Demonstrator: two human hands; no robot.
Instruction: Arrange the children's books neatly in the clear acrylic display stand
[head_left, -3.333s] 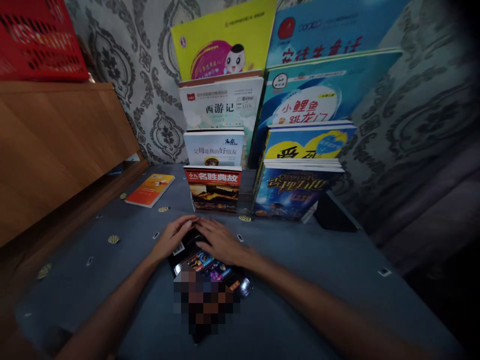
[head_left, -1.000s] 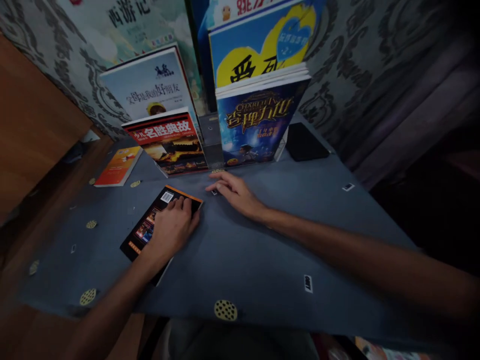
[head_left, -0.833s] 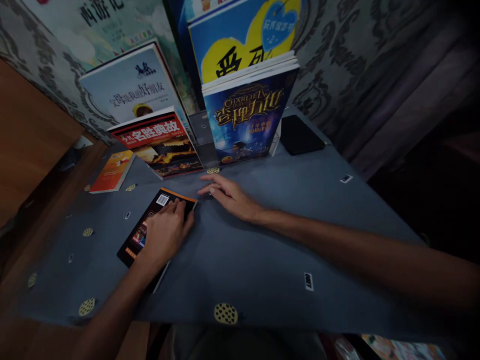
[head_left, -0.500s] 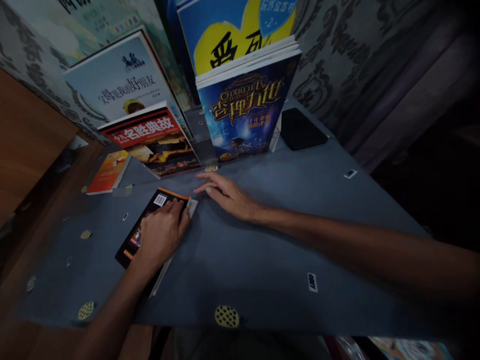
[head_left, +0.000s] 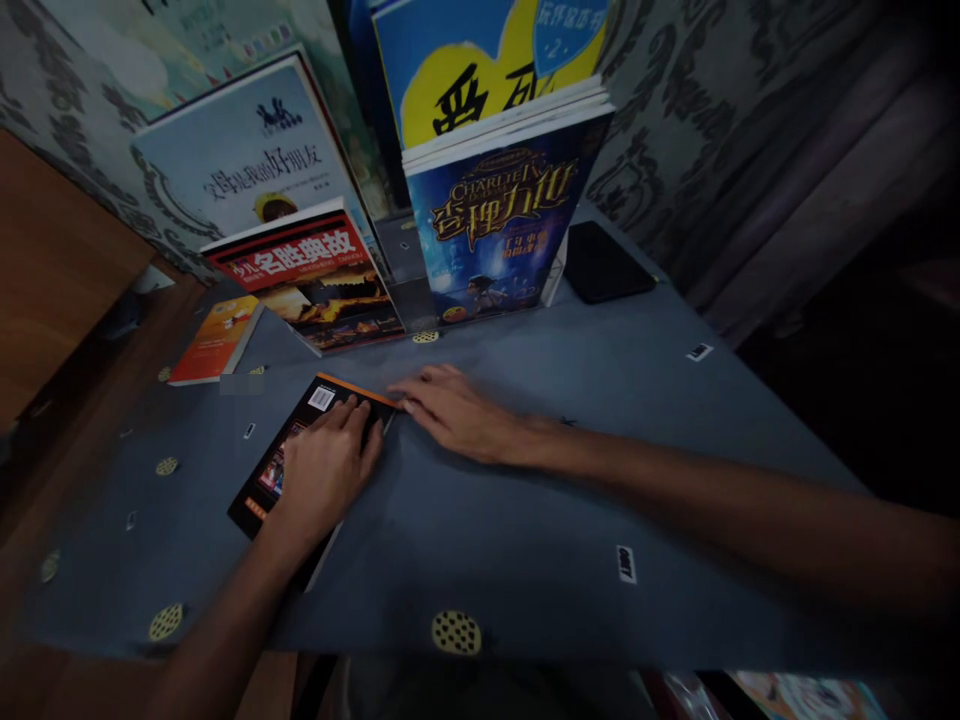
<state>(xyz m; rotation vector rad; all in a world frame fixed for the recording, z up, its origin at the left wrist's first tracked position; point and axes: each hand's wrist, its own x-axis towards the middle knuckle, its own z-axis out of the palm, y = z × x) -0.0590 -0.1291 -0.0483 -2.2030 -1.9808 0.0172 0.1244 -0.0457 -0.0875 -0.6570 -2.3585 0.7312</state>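
Observation:
A black book [head_left: 307, 413] with an orange edge and a white barcode lies flat near the table's front left. Across its cover rests my left hand [head_left: 326, 465], palm down, fingers lying flat and thumb apart. My right hand [head_left: 457, 415] is at the book's upper right corner; its thumb and index finger are pressed together on that corner. The other fingers of this hand are partly hidden and slightly blurred.
Upright behind are a red-titled book [head_left: 315, 285], a pale blue book [head_left: 225, 160] and several books with a dark blue front cover [head_left: 502, 230]. An orange book [head_left: 216, 340] lies left. A black flat object [head_left: 606, 262] lies back right on the blue tablecloth [head_left: 540, 540].
My right hand has moved to the book's upper right corner and its fingers have closed there. The white pages seen at that corner before are now covered by the black cover.

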